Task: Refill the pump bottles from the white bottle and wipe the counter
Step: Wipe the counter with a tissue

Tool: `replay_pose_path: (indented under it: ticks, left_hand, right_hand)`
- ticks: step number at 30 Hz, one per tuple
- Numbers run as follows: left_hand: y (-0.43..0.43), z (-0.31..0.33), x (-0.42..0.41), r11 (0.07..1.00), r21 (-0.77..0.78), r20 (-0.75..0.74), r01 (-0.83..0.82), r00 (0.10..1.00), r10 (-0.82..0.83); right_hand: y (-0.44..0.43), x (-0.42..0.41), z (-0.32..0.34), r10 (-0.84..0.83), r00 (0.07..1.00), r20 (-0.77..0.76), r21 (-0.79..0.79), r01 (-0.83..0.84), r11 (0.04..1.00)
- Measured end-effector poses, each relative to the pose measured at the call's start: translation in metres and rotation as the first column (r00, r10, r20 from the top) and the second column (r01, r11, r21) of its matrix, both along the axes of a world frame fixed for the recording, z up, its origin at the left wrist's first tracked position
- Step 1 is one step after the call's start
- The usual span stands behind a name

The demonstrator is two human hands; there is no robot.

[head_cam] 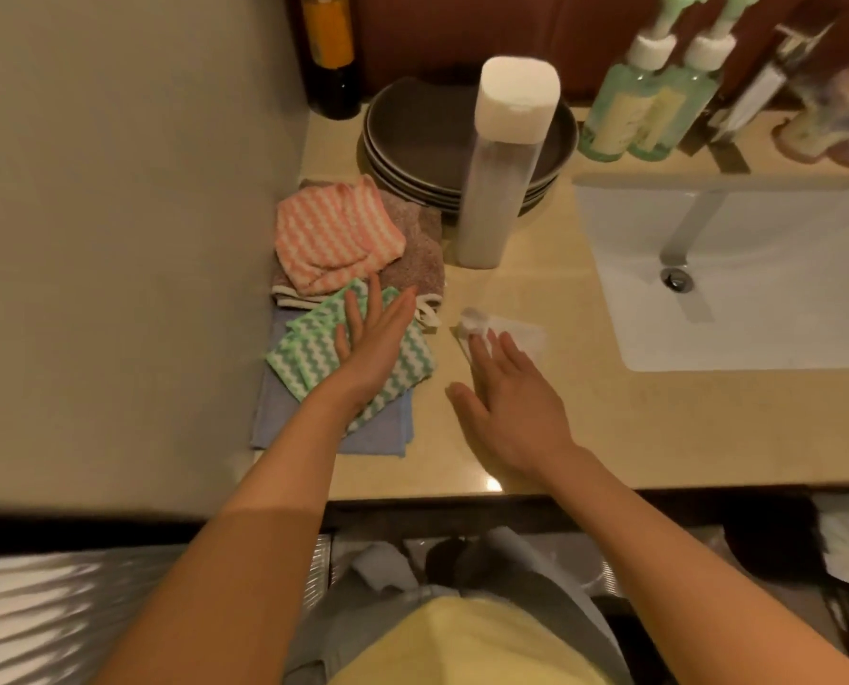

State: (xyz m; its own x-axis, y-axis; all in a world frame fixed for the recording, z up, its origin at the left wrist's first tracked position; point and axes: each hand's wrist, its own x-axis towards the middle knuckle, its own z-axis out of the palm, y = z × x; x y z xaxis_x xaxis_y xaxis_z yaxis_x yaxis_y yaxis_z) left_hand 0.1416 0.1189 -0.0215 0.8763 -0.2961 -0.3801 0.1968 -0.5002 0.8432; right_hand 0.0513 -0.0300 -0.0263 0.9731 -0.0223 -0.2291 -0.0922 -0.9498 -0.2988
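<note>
Refilling looks done, we judge; wiping is under way.
The white bottle (501,155) stands capped mid-counter, with the pump bottles (649,106) far right. Our right hand (506,407), fingers straight, presses a tissue (521,333) onto the counter (635,427). Our left hand (368,343) is straight-fingered over the green cloth (308,353).

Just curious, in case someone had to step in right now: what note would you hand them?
Left hand: open, flat over the green striped cloth.
Right hand: open, resting on the white tissue on the counter.
White bottle: upright, capped, before the plates.
Pump bottles: at the back, pumps on.
Done: refilling cannot be judged.
Left: wiping the counter.
</note>
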Motion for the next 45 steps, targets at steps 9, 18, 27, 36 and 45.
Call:
replay_pose_path:
  ticks: [9, 18, 27, 36, 45]
  left_hand:
    - [-0.002, -0.005, 0.0, 0.959, 0.269, 0.12, 0.092, 0.985, -0.128]
    - [-0.004, -0.005, -0.001, 0.953, 0.286, 0.12, 0.106, 0.982, -0.145]
    - [-0.015, -0.01, -0.006, 0.918, 0.397, 0.192, -0.003, 0.978, -0.079]
    - [-0.055, -0.01, -0.04, 0.921, 0.349, 0.358, -0.174, 0.933, 0.04]
    - [-0.127, -0.004, -0.073, 0.939, 0.198, 0.32, 0.28, 0.888, -0.332]
  right_hand:
    - [0.065, -0.087, -0.008, 0.059, 0.998, 0.027, 0.006, -0.06, 0.998]
    - [-0.046, -0.139, 0.002, -0.216, 0.975, 0.057, 0.027, 0.215, 0.976]
    - [-0.064, -0.051, 0.005, -0.335, 0.942, -0.004, 0.015, 0.335, 0.942]
    - [-0.016, -0.084, -0.008, 0.025, 0.998, 0.053, 0.095, -0.03, 0.995]
    - [-0.116, -0.154, -0.001, 0.001, 0.999, 0.037, 0.076, -0.003, 0.997]
